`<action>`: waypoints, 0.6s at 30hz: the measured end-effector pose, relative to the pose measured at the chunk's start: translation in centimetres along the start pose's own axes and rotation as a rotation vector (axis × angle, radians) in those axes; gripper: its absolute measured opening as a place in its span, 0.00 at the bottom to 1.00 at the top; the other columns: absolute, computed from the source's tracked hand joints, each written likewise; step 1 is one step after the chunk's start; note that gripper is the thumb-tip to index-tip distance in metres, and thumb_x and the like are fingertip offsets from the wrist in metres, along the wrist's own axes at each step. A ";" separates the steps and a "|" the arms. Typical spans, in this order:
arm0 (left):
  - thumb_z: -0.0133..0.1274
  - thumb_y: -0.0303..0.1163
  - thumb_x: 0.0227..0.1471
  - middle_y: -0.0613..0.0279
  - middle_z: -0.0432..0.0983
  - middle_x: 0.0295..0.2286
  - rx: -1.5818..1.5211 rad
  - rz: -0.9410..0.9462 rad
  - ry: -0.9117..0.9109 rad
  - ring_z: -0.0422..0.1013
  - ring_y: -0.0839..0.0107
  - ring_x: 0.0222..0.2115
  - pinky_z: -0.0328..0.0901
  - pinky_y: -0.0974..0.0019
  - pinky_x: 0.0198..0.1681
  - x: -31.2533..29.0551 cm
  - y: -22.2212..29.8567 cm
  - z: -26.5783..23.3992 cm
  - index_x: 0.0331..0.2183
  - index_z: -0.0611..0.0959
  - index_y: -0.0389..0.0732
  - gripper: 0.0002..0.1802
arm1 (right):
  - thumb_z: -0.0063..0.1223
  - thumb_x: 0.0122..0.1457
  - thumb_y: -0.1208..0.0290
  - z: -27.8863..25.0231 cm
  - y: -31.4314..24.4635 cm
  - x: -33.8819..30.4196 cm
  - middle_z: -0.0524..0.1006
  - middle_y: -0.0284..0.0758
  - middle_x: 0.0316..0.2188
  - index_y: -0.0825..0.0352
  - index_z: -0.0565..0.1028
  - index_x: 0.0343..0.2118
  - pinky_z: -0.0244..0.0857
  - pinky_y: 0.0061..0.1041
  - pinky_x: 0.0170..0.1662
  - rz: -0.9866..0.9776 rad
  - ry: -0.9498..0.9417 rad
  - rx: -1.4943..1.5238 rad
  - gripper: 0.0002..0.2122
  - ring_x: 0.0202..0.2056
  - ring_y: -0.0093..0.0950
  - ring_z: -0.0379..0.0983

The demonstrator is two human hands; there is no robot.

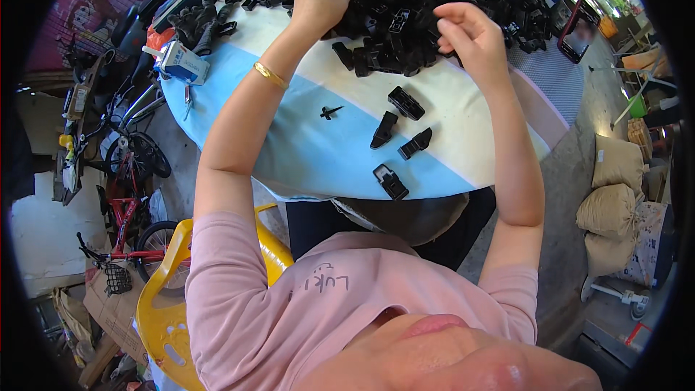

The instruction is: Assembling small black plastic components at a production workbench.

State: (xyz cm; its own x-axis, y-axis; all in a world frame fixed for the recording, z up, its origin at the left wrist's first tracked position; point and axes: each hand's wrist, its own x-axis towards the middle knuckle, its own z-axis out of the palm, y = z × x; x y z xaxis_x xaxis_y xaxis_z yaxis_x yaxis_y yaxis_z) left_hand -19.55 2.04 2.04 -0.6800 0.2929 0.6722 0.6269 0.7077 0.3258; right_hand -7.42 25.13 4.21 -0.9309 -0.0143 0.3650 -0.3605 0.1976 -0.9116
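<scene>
8 o'clock: yellow plastic chair (156, 329) | just under 9: red bicycle (124, 224) | 10: blue-and-white carton (187, 65) at the edge of the striped cloth (300, 148), grey gloves (194, 27) beyond | 2: tilted phone (579, 35), red-edged | just past 3: tan sacks (619, 163), stacked

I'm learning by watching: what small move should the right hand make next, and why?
Perhaps the right hand should close on a black part at the near edge of the pile: its fingers stand parted beside that pile, with nothing clearly held between them.
</scene>
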 end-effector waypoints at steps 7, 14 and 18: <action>0.54 0.34 0.44 0.53 0.69 0.38 0.095 0.162 -0.076 0.64 0.52 0.41 0.63 0.58 0.46 -0.9 0.7 2.4 0.40 0.80 0.50 0.17 | 0.52 0.45 0.80 0.6 -6.5 -3.2 0.75 0.43 0.33 0.77 0.75 0.38 0.67 0.26 0.31 -0.164 -1.267 0.599 0.14 0.30 0.31 0.72; 0.58 0.34 0.42 0.55 0.72 0.37 0.090 0.133 -0.042 0.67 0.57 0.38 0.63 0.61 0.43 -0.8 0.8 1.1 0.30 0.82 0.40 0.10 | 0.49 0.49 0.78 0.9 -10.0 -6.0 0.73 0.42 0.25 0.83 0.61 0.52 0.62 0.27 0.25 -0.299 -1.553 0.801 0.25 0.22 0.34 0.67; 0.59 0.32 0.41 0.55 0.74 0.37 -0.138 0.009 0.063 0.72 0.64 0.27 0.68 0.67 0.35 -0.9 2.3 0.4 0.24 0.78 0.34 0.11 | 0.46 0.52 0.78 0.1 -9.9 -6.2 0.68 0.38 0.20 0.85 0.59 0.52 0.59 0.26 0.22 -0.403 -1.526 0.822 0.25 0.20 0.32 0.65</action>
State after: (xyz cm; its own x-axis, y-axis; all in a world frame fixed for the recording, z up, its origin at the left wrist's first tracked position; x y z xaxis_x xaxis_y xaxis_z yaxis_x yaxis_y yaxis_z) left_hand -17.67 3.67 1.91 -0.6514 0.2547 0.7147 0.6822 0.6090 0.4047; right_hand 1.95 23.19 10.92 0.1635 -0.8373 0.5217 -0.0467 -0.5348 -0.8437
